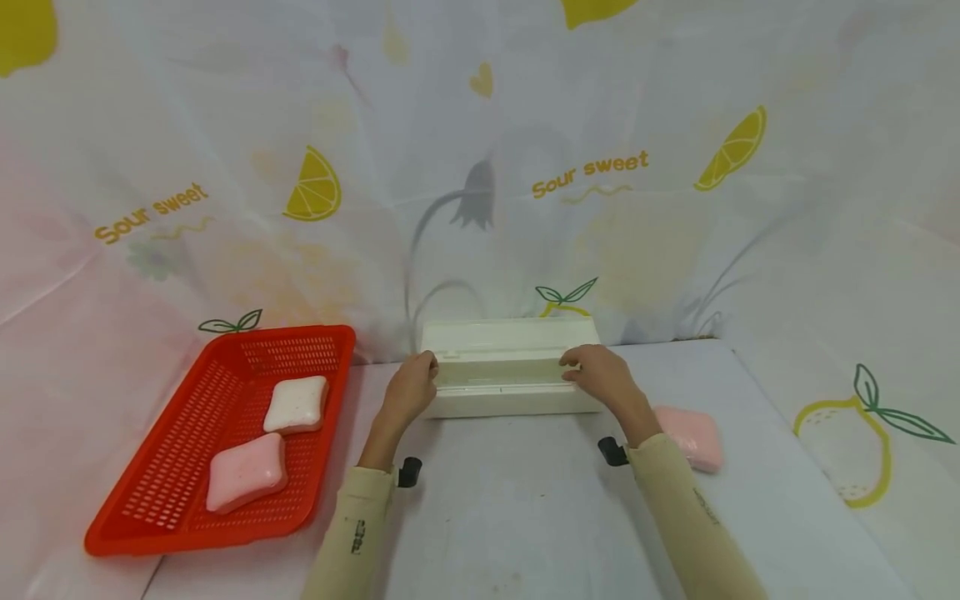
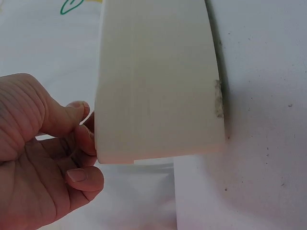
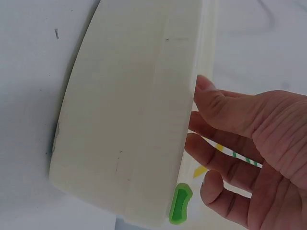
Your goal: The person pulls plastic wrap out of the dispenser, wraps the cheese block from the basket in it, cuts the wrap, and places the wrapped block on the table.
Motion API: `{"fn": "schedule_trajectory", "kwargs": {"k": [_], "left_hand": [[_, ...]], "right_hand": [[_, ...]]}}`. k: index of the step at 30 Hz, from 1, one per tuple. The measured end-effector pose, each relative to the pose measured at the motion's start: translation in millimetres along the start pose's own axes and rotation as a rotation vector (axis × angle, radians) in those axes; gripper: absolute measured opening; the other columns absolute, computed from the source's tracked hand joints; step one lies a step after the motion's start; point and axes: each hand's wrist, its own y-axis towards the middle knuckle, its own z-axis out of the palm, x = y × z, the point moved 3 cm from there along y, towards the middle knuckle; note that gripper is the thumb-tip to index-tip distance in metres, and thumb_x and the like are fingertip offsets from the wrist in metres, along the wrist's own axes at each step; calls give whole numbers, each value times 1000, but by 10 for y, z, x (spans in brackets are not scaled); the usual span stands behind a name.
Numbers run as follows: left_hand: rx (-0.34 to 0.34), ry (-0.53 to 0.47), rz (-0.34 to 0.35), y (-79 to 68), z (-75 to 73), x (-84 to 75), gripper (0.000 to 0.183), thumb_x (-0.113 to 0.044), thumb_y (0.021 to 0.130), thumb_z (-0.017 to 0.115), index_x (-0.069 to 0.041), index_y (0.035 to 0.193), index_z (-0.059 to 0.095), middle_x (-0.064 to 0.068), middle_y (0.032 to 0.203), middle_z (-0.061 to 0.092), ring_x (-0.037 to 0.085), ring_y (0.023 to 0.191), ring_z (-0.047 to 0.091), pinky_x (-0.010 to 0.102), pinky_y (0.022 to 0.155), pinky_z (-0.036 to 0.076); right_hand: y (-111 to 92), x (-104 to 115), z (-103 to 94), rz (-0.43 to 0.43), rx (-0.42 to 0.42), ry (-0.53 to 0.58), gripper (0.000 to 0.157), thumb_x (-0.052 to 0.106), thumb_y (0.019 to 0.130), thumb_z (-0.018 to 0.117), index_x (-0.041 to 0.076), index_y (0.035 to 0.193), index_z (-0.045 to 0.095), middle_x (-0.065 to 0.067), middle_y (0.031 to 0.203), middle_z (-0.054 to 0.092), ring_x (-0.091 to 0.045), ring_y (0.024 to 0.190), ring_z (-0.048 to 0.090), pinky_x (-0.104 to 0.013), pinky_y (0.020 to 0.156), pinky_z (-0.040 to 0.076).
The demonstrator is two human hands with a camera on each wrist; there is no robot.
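Observation:
A long white box (image 1: 517, 403) lies crosswise at the back of the table, its lid (image 1: 510, 333) raised behind it. At its left end is my left hand (image 1: 410, 387), with bent fingers. In the left wrist view the thumb (image 2: 74, 112) and index finger come together right at the box's edge; I cannot tell whether they pinch anything. My right hand (image 1: 603, 377) reaches over the right end, its fingers loosely bent and the thumb apart from them. The right wrist view shows its fingertips along the rim, near a small green piece (image 3: 180, 203) on the box.
To the left stands a red perforated basket (image 1: 341, 400) holding a white soap-like block (image 1: 296, 405) and a pink one (image 1: 247, 472). Another pink block (image 1: 690, 437) lies beside my right forearm. A lemon-printed cloth (image 1: 480, 208) hangs right behind the box.

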Motion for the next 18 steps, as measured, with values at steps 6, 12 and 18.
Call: {"fn": "schedule_trajectory", "kwargs": {"k": [6, 12, 18], "left_hand": [[0, 3, -17, 17, 11, 21, 3, -1, 93, 60, 0, 92, 58, 11, 81, 61, 29, 78, 59, 46, 68, 48], [-26, 13, -32, 33, 26, 25, 5, 1, 93, 58, -4, 90, 57, 9, 80, 62, 28, 74, 59, 45, 64, 47], [-58, 1, -33, 37, 43, 14, 6, 1, 94, 58, -3, 89, 56, 8, 77, 61, 26, 68, 58, 43, 60, 46]], "right_hand": [[157, 86, -13, -27, 108, -48, 16, 17, 87, 76, 10, 100, 77, -1, 99, 72, -24, 95, 63, -42, 81, 50], [246, 122, 3, -26, 184, -31, 18, 20, 86, 77, 11, 102, 77, 0, 98, 72, -25, 99, 63, -44, 85, 50], [276, 102, 13, -12, 197, -73, 22, 20, 85, 78, 10, 105, 77, -2, 96, 70, -23, 95, 62, -43, 81, 51]]}}
